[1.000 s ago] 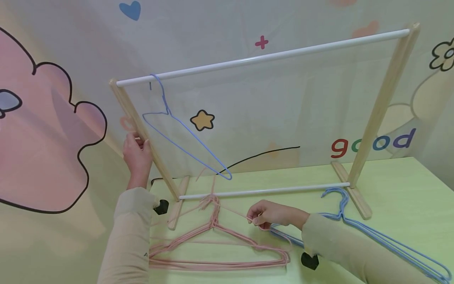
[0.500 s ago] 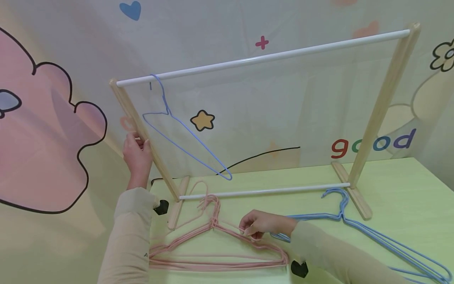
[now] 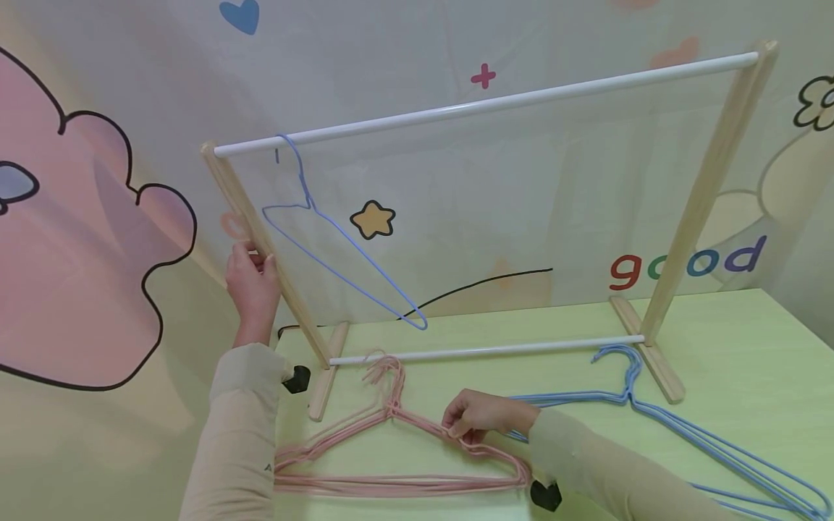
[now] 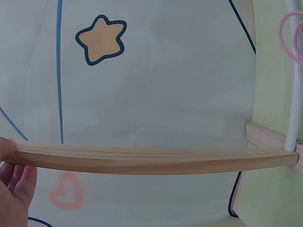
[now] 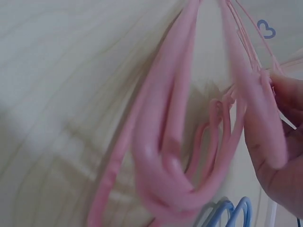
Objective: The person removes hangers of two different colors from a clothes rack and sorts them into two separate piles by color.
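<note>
My left hand [image 3: 253, 289] holds the left wooden post [image 3: 237, 197] of a rack, its fingers curled about it. The left wrist view shows that hand's fingers on both sides of the post [image 4: 142, 161]. On the table, my right hand [image 3: 485, 414] pinches the right shoulder of a pink hanger lying on a stack of pink hangers [image 3: 345, 428]. In the right wrist view, pink hanger ends [image 5: 156, 127] fill the middle beside my right hand [image 5: 272, 156]. A blue hanger [image 3: 302, 181] hangs near the left end of the rack's white top bar [image 3: 482, 107].
Several blue hangers [image 3: 700, 428] lie on the pale green table [image 3: 736, 340] at the right, under and beyond my right forearm. A white lower bar [image 3: 508, 350] joins the rack's wooden feet [image 3: 661, 376]. A printed cloth backdrop [image 3: 456, 210] stands behind.
My right hand has come down and slightly left with a pink hanger, which now lies nearly in line with the stack. The left hand has stayed on the post.
</note>
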A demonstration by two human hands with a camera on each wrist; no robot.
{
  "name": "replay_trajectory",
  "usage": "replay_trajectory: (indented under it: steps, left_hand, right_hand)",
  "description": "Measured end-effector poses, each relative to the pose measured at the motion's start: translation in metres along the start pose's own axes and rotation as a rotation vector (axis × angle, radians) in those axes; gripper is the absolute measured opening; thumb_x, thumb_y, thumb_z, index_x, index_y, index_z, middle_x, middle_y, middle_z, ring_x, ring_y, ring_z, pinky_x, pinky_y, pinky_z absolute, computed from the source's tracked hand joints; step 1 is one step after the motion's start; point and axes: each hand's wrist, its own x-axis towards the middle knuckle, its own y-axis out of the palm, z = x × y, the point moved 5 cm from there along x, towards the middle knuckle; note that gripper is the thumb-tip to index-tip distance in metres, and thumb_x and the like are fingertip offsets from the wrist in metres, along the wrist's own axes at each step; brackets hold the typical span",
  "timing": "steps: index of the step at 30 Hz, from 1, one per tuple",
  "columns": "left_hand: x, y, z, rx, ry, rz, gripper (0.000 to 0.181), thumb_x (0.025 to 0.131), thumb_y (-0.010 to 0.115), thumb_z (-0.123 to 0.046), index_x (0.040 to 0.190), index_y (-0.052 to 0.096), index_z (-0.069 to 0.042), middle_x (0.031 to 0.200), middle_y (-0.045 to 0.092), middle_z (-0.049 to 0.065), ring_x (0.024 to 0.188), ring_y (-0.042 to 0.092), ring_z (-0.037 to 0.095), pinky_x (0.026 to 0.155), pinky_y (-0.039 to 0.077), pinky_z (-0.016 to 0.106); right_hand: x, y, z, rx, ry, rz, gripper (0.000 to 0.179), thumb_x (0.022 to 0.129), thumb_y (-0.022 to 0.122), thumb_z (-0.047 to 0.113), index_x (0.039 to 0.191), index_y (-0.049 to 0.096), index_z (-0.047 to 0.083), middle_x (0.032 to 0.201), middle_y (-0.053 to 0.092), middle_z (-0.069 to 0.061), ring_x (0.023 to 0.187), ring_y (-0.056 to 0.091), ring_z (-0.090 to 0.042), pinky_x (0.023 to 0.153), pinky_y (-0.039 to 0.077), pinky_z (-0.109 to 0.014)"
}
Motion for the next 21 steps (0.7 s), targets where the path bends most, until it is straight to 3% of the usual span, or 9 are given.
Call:
replay_trajectory:
  steps: [11, 16, 21]
  left_hand:
    - [0.000, -0.002, -0.004, -0.011, 0.016, -0.007, 0.023, 0.083, 0.054, -0.007, 0.104, 0.048, 0.002, 0.094, 0.054, 0.020, 0.089, 0.055, 0.032, 0.083, 0.041, 0.040]
    - [-0.001, -0.002, -0.003, -0.009, 0.010, -0.003, 0.024, 0.083, 0.054, -0.007, 0.105, 0.048, 0.001, 0.095, 0.054, 0.020, 0.089, 0.055, 0.032, 0.084, 0.041, 0.040]
    - [-0.001, -0.001, -0.002, 0.001, 0.001, 0.003, 0.024, 0.084, 0.053, -0.008, 0.105, 0.048, 0.001, 0.096, 0.054, 0.020, 0.089, 0.055, 0.032, 0.084, 0.041, 0.040]
  right_hand:
    - [-0.003, -0.002, 0.000, -0.030, 0.039, -0.041, 0.005, 0.078, 0.057, -0.003, 0.077, 0.060, -0.007, 0.053, 0.052, 0.000, 0.043, 0.044, -0.007, 0.041, 0.038, -0.017]
    - [-0.006, -0.002, 0.008, -0.095, 0.012, -0.048, 0.007, 0.076, 0.058, -0.004, 0.070, 0.056, -0.003, 0.051, 0.052, -0.003, 0.041, 0.045, -0.010, 0.039, 0.039, -0.019]
    - [-0.007, -0.012, 0.022, -0.171, -0.047, -0.065, 0.004, 0.079, 0.056, 0.000, 0.075, 0.057, -0.002, 0.057, 0.051, -0.003, 0.044, 0.045, -0.012, 0.042, 0.041, -0.023]
